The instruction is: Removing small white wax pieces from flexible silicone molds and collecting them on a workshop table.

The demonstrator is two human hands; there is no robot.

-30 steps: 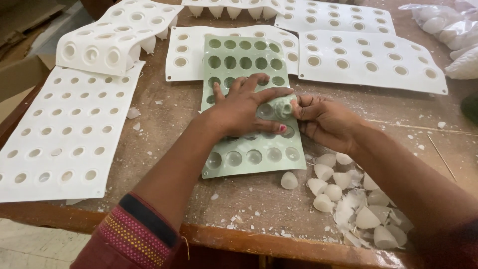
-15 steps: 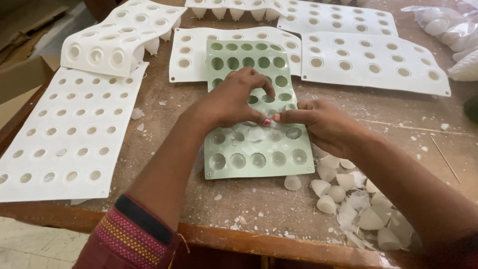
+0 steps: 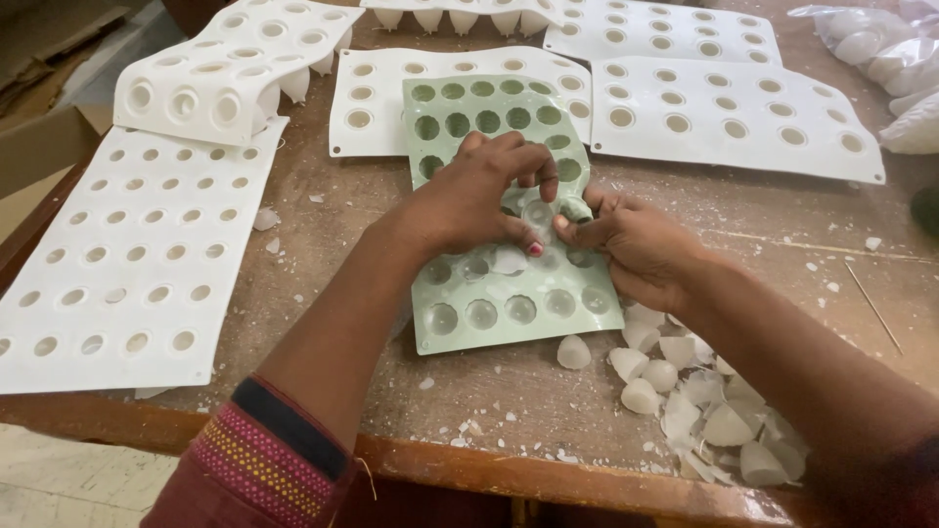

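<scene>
I have both hands on the green mould (image 3: pixel 509 293), which lies flat on the tabletop (image 3: pixel 323 215), overlapping a white mould behind it. My left hand (image 3: pixel 469 200) is curled over the middle of the sheet, fingertips bent down around one cavity and thumb pressed against the rubber. My right hand (image 3: pixel 636 249) pinches the right edge of the same row, its thumb tip nearly meeting the left thumb. Neither hand has a loose piece in it; both are closed on the mould itself.

As I judge it, the job is well under way. A heap of white cone-shaped casts (image 3: pixel 714 401) and broken flakes sits just beside the near right corner. The far rows look hollow and dark, while the near rows look paler, and I cannot tell whether they are filled. White moulds (image 3: pixel 127 264) lie around, one sheet (image 3: pixel 230 73) humped up at far left.
</scene>
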